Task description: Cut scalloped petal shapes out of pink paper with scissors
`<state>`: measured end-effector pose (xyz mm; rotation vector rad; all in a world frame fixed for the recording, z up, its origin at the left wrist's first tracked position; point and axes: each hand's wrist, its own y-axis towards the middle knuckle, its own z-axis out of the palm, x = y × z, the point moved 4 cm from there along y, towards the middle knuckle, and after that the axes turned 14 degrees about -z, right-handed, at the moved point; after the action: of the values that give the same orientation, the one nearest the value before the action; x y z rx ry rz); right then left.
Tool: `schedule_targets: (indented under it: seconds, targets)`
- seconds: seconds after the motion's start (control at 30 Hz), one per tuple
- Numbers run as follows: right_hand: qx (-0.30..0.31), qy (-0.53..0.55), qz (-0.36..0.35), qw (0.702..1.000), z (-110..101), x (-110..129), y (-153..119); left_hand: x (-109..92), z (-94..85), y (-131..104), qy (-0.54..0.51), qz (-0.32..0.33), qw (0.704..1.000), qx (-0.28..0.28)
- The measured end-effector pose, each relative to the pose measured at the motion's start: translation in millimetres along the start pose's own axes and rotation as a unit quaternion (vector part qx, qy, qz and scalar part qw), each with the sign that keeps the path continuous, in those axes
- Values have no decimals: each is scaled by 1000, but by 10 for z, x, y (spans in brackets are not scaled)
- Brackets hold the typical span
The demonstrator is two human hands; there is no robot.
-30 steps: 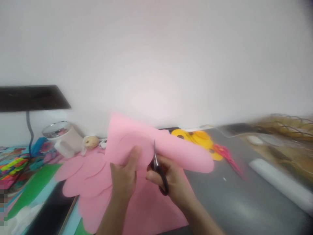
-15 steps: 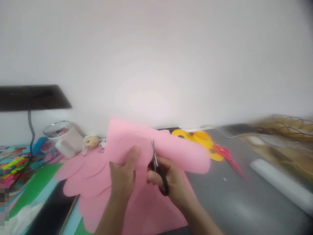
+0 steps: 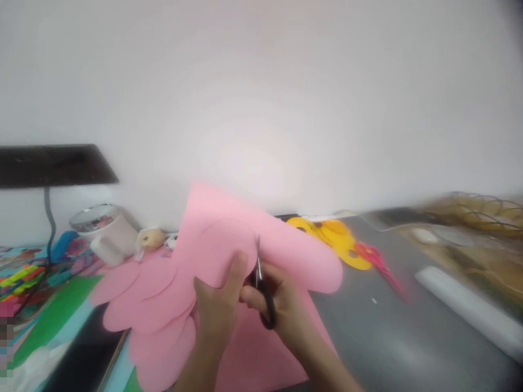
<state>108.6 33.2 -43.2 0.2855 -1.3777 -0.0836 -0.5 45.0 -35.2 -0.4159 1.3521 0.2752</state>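
My left hand [image 3: 218, 310] grips a pink sheet [image 3: 212, 212] of paper or felt, thumb on top and fingers hidden beneath. A curved line is visible on the sheet above the thumb, and its right part bends over into a roll. In my right hand [image 3: 281, 305] are scissors [image 3: 267, 302] with black handles, their blades pointing up and away at the sheet, just right of the left thumb. Several rounded pink cutouts [image 3: 155, 305] lie overlapping to the left. More pink material [image 3: 257, 348] spreads beneath both hands.
Pink scissors [image 3: 379, 267] and yellow cutouts [image 3: 335, 237] lie on the grey table [image 3: 392, 337] to the right. A white roll [image 3: 466, 310] rests farther right. A white mirror-topped object [image 3: 108, 234] and a round beige item [image 3: 151, 238] stand against the wall at left.
My left hand has shifted right, its thumb nearer the blades. The sheet's upper edge is tilted higher, and its rolled right end has dropped slightly. The scissors have barely moved.
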Motion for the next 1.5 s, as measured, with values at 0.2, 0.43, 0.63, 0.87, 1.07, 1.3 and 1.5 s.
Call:
schedule_targets:
  seconds: [0.2,0.43,0.63,0.87,1.07,1.3,1.5]
  targets:
    - [13,30,-23,999,0,48,29,3,-13,57,23,17,999,22]
    - [11,37,-27,999,-10,65,31,13,-43,53,43,28,999,2]
    - [12,36,-28,999,-2,53,21,13,-55,60,41,23,999,7]
    - [2,44,-6,999,-6,49,11,-14,-56,50,22,-5,1000,0]
    - [3,31,16,999,-10,54,-6,-2,-69,79,21,13,1000,10]
    - [8,12,10,1000,-17,14,-7,-4,-66,109,-5,13,999,43]
    - [15,12,1,1000,-34,47,12,7,-54,127,-4,3,998,69]
